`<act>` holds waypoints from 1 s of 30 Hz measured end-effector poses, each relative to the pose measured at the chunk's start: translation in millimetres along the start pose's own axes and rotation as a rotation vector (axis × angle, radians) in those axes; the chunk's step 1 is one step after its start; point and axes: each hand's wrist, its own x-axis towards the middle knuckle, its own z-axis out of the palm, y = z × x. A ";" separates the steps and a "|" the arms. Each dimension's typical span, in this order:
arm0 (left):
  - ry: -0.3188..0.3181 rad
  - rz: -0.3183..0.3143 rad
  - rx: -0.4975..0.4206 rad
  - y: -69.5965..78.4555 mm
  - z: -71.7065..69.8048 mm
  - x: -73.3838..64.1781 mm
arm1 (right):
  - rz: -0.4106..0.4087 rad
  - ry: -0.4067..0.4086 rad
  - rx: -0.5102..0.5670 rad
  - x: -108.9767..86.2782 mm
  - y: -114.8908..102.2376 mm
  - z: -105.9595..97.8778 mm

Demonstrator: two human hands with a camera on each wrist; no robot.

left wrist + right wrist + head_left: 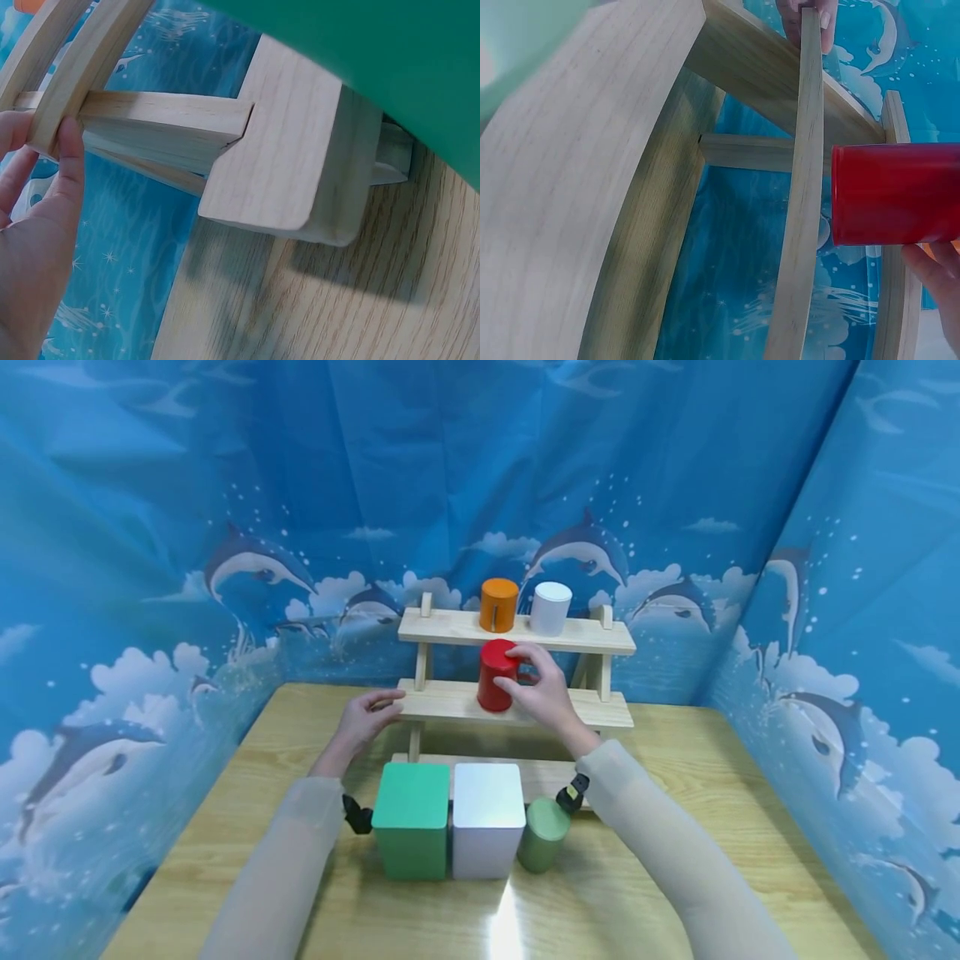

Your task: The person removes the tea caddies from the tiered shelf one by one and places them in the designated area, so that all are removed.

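My right hand (pixel 546 689) holds a red mug (pixel 493 672) upright by its side and rim, its handle toward the palm. The mug's base is close over the middle board of a three-step wooden shelf (pixel 442 700); in the right wrist view a narrow gap shows between the mug (pixel 900 193) and the board (pixel 799 210). At the left end of that same board, my left hand (pixel 365 720) pinches the wood between thumb and fingers, as the left wrist view shows at the board's end (pixel 64 97).
An orange mug (pixel 498 606) and a white mug (pixel 551 608) stand on the top board. In front of the shelf are a green block (pixel 411 822), a white block (pixel 489 822) and a green cup (pixel 543 835), close by my forearms. Blue dolphin-print curtains surround the wooden table (pixel 600 893).
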 end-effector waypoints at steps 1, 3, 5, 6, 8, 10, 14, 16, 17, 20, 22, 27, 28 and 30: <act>-0.001 0.000 0.002 0.3 0.1 0.0 | -0.001 0.001 -0.001 -0.7 0.1 -0.7; -0.003 0.001 0.002 0.8 0.4 -0.3 | -0.001 -0.001 0.000 -2.2 -0.5 -2.4; -0.005 0.004 -0.003 1.1 0.3 -0.9 | 0.000 0.000 -0.004 -3.8 -1.4 -4.5; -0.011 0.000 -0.009 4.2 0.9 -2.7 | 0.004 0.001 -0.007 -4.8 -1.8 -5.7; -0.016 0.004 -0.017 4.0 0.9 -2.9 | 0.011 0.007 -0.014 -6.6 -2.7 -8.3; -0.021 0.004 -0.030 4.0 0.9 -3.2 | 0.016 0.014 -0.016 -8.7 -3.3 -10.9; -0.022 0.010 -0.034 1.2 0.7 -2.4 | 0.022 0.023 -0.016 -12.3 -2.6 -15.3; -0.017 0.010 -0.037 1.9 1.0 -2.8 | 0.017 0.027 -0.018 -13.9 -2.6 -17.1; -0.014 0.010 -0.038 2.2 1.0 -2.9 | 0.014 0.030 -0.020 -14.7 -2.6 -18.0; -0.013 0.014 -0.047 3.1 1.1 -3.2 | -0.005 0.035 -0.021 -17.5 -2.8 -20.4; -0.014 0.017 -0.047 3.1 0.8 -3.2 | -0.020 0.036 -0.021 -19.3 -3.4 -22.1; -0.007 0.021 -0.023 1.4 0.1 -2.4 | -0.038 0.041 -0.026 -24.4 -7.3 -26.6; -0.007 0.020 -0.021 1.0 0.3 -2.5 | -0.038 0.043 -0.031 -25.9 -8.0 -27.7; -0.004 0.013 -0.009 -0.2 0.7 -2.8 | -0.044 0.045 -0.039 -29.5 -8.4 -30.3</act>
